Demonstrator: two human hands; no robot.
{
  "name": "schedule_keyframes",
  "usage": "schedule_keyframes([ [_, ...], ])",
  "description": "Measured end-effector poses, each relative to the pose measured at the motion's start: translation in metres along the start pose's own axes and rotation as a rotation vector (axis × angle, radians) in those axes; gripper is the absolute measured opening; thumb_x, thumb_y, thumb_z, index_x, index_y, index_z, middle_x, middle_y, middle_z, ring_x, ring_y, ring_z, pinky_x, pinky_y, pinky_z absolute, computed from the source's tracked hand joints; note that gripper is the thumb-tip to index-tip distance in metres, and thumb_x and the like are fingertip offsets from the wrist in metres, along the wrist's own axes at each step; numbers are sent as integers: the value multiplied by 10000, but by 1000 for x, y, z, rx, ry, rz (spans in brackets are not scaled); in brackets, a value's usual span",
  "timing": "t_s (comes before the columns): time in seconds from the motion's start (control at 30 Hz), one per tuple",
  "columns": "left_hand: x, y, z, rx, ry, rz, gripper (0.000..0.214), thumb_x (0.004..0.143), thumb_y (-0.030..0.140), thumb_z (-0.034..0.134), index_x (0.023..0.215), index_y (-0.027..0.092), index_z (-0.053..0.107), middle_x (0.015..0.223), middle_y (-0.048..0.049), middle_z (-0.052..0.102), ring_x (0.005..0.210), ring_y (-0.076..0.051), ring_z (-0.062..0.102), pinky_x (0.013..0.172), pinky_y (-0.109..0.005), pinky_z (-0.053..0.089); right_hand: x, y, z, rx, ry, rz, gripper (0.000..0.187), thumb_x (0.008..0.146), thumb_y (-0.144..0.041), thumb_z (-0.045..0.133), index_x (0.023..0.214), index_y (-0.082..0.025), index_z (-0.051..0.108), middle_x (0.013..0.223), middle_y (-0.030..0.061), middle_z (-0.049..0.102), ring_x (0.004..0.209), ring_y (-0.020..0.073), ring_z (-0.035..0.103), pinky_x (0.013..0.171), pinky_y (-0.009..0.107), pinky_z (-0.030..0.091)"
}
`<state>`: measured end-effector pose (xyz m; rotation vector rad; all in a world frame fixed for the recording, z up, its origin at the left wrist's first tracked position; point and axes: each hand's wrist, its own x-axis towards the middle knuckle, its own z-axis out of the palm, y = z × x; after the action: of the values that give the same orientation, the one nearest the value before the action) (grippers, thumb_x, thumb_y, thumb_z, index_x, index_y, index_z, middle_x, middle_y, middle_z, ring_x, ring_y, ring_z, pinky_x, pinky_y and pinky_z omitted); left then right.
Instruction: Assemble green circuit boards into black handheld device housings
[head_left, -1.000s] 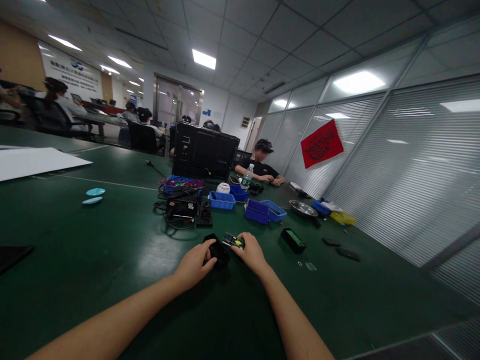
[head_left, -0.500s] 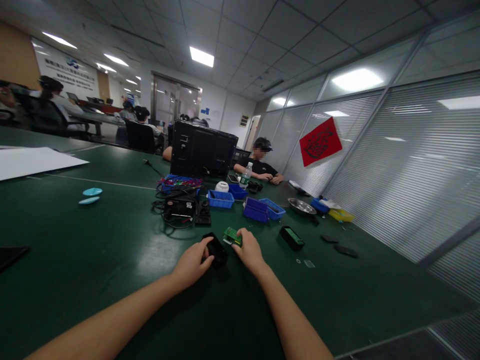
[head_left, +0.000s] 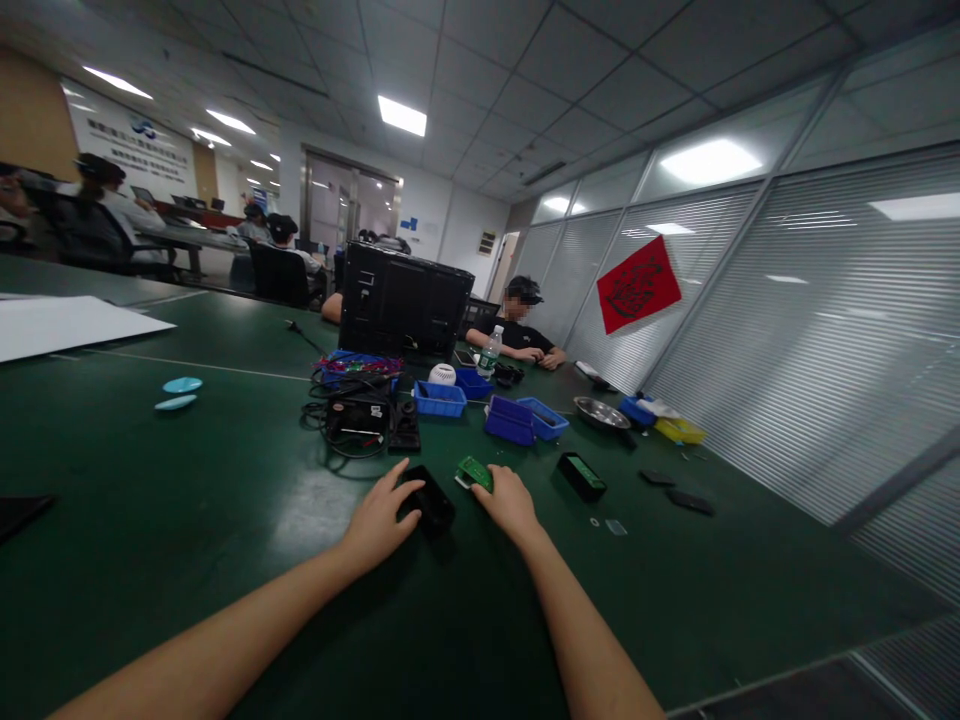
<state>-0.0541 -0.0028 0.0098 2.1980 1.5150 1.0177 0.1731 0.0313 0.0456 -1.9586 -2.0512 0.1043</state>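
Across our dark green counter [head_left: 712, 600], the right hand [head_left: 511, 505] pinches a green circuit board [head_left: 475, 472] at one o'clock from the middle of our grip. Our left hand [head_left: 382, 520] is loose, fingers spread at the black case [head_left: 436, 507]; we can't quite tell whether they touch it. A second case [head_left: 576, 479] lies at three o'clock, a metal bowl [head_left: 602, 413] at two, a monitor [head_left: 405, 300] at twelve. Beyond, a person [head_left: 521, 338] sits at one o'clock, and red paper [head_left: 640, 285] hangs on the blind-lined partition [head_left: 832, 330] at two.
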Motion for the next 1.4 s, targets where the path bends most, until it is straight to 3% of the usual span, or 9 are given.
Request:
schedule_keyframes([
  [0.1,-2,3,-1,0,5,33,255,694,219,555,946,232,590,1211,-47,443,1084,-208,465,948,-355,358,0,2,-2,-30,-12,18,435,755,-432,499,1087,-158,557,1038,120,567,953,243,515,751,311,392],
  [0.2,-3,6,-4,-8,53,-9,325,682,220,565,1006,215,550,1036,-42,506,961,-181,524,881,-325,406,1,4,-5,-60,-11,34,417,745,-444,509,1052,-171,579,1008,114,573,944,242,516,733,305,389],
  [0.3,-3,8,-4,6,85,-40,578,656,264,600,1204,219,423,1134,-58,479,1050,-208,489,917,-339,382,3,8,-6,-63,-18,30,417,732,-455,525,1020,-162,597,981,119,573,939,247,517,733,304,387],
  [0.4,-1,5,-3,-22,-8,-45,788,642,301,618,1332,220,246,1294,-78,404,1156,-235,422,961,-352,340,3,11,-5,-8,-33,16,393,713,-381,569,1026,-145,592,979,116,569,895,225,541,745,290,386],
  [0.57,0,2,-2,-70,-120,-69,756,663,238,579,1338,229,240,1236,-60,489,1119,-208,462,952,-320,335,4,10,-3,143,26,-1,378,656,-289,625,1003,-141,603,980,102,569,885,210,544,771,279,385],
  [0.7,0,2,-2,-48,-106,-78,757,633,262,613,1315,205,289,1119,-60,540,1037,-207,500,902,-311,359,5,5,-6,529,113,-24,419,647,-315,622,1018,-121,595,873,81,594,763,192,552,702,298,421],
  [0.8,1,1,0,-15,-71,-99,710,633,280,614,1281,193,337,1076,-62,539,1011,-213,505,873,-307,369,2,-1,-7,980,-9,-99,468,669,-358,599,1074,-128,560,842,57,608,706,170,555,647,301,446],
  [0.87,1,-1,1,6,-41,-113,665,635,285,614,1248,184,375,1085,-70,528,1017,-218,500,861,-306,375,-1,-6,-5,1116,-88,-150,480,646,-343,631,1077,-143,561,868,49,608,742,167,556,676,304,450],
  [1.4,2,-6,4,14,-27,-97,689,633,270,632,1255,182,349,1115,-77,519,1040,-216,489,863,-306,367,-13,-27,-4,723,-97,-363,387,625,-245,668,1007,-209,619,798,-13,484,596,81,415,572,213,369],
])
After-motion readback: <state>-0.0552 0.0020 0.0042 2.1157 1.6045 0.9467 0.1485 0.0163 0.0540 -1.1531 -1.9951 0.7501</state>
